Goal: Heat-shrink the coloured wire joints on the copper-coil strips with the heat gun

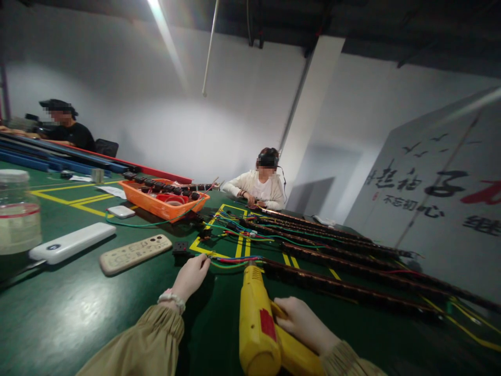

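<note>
My right hand (307, 321) is wrapped around the handle of a yellow heat gun (254, 308) with a red patch on its side. The gun's nozzle points away from me, right at a bundle of coloured wires (235, 259). At the left end of that bundle, my left hand (191, 277) is closed in a pinch on the wires. Just behind its fingers sits a small black socket (180, 249). The wires run rightward into a long dark wrapped strip (332, 279) lying on the green table (78, 308).
Several more dark strips (340, 258) with loose wires lie beyond. An orange basket (172, 209) holds black parts. On the left are a beige remote control (135, 254), a white device (74, 243) and a jar (18, 214). One person (260, 185) sits across, another (74, 130) far left.
</note>
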Tool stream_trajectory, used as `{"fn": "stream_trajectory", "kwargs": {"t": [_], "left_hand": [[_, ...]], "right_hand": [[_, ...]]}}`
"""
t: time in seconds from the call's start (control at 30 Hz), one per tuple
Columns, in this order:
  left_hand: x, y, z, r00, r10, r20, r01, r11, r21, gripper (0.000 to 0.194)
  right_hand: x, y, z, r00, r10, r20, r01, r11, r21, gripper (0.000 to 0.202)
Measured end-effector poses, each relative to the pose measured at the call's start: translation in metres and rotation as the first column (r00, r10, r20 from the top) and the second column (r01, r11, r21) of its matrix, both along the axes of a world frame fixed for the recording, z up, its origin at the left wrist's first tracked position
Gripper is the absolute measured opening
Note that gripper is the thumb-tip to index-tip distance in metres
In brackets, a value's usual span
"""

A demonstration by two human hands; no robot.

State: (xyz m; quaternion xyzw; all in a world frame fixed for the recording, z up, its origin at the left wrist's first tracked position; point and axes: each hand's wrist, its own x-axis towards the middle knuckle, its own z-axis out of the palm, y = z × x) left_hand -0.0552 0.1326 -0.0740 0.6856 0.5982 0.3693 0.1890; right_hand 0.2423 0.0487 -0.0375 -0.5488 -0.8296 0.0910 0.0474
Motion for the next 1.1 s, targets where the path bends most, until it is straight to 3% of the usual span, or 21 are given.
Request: {"fn": "stream_trajectory", "kwargs": {"t": [0.17, 0.4, 1.1], "left_hand": [[-0.001, 0.001, -0.002, 1.000, -0.010, 0.018, 0.010, 1.000, -0.003, 0.028], [0.000, 0.000, 0.001, 1.000, -0.011, 0.008, 0.011, 1.000, -0.008, 0.028], [0.001, 0.000, 0.000, 1.000, 0.003, 0.010, -0.003, 1.000, -0.009, 0.031]], "right_hand": [[0.013, -0.002, 0.002, 1.000, 0.004, 0.029, -0.006, 0.998, 0.060, 0.017], [0.009, -0.010, 0.012, 0.985, 0.008, 0.172, -0.037, 0.986, 0.165, 0.018], [0.006, -0.009, 0.010, 0.997, -0.004, 0.076, -0.004, 0.994, 0.106, 0.024]]}}
